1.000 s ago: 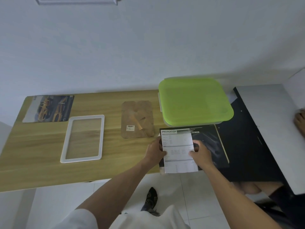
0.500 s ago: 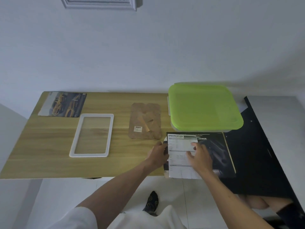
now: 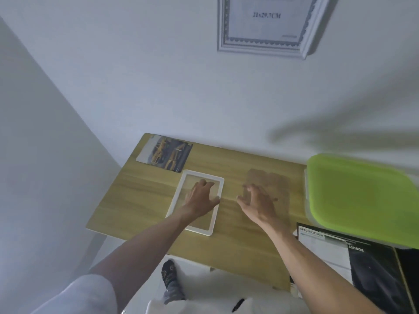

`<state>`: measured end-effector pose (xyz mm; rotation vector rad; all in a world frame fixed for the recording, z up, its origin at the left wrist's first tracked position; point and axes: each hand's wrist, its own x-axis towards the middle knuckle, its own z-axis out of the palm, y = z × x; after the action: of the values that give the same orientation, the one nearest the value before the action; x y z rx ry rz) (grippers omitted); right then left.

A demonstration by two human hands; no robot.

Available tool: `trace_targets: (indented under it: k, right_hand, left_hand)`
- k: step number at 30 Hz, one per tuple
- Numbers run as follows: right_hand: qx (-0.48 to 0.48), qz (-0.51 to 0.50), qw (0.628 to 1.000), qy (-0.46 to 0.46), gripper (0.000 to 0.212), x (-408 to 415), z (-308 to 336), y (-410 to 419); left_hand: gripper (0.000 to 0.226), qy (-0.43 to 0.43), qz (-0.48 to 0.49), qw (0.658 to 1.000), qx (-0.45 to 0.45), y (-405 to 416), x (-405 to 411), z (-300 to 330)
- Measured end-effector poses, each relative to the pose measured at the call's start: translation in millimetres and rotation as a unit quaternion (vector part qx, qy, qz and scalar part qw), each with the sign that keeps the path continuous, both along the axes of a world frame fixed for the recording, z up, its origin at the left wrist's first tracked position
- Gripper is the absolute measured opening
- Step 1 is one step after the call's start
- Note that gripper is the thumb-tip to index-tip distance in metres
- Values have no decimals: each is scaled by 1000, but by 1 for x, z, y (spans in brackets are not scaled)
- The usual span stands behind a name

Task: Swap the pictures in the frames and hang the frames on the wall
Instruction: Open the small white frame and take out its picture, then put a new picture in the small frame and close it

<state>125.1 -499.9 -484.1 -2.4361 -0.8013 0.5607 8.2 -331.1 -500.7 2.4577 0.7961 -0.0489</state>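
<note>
A small white frame lies flat on the wooden table, its glass showing the wood beneath. My left hand hovers over the frame with fingers spread, holding nothing. To its right my right hand is open above the brown backing board, which it partly covers. A picture of yellow cars rests at the table's far left corner. A white ornate frame hangs on the wall above. The specification sheet lies on a dark print at the right.
A box with a green lid stands at the table's right end. A side wall runs close along the left. Below the table's near edge I see a white floor and a dark shoe.
Both hands let go of the specification sheet and moved left, the left over the small white frame, the right over the backing board. My view swung left and up, revealing the wall frame.
</note>
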Motion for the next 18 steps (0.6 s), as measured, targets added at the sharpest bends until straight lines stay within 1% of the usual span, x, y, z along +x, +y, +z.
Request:
trace_targets:
  k: [6,9,14,18]
  right_hand:
    - [-7,38,999,9,49,-10,-1,105]
    - [-25,60,998,-3,50,-16,-8,152]
    - [-56,86,995,-3,48,-33,-23,217]
    - [-83,117,989,-32,48,-44,-38,255]
  left_hand:
    - [60,10,11,1000,15,94,-24,-3]
    - [55,12,16,1000,20,137,-33,-7]
    - [50,31,15,999,26,193,-47,-12]
    - [48,38,0,999,37,229,-53,-21]
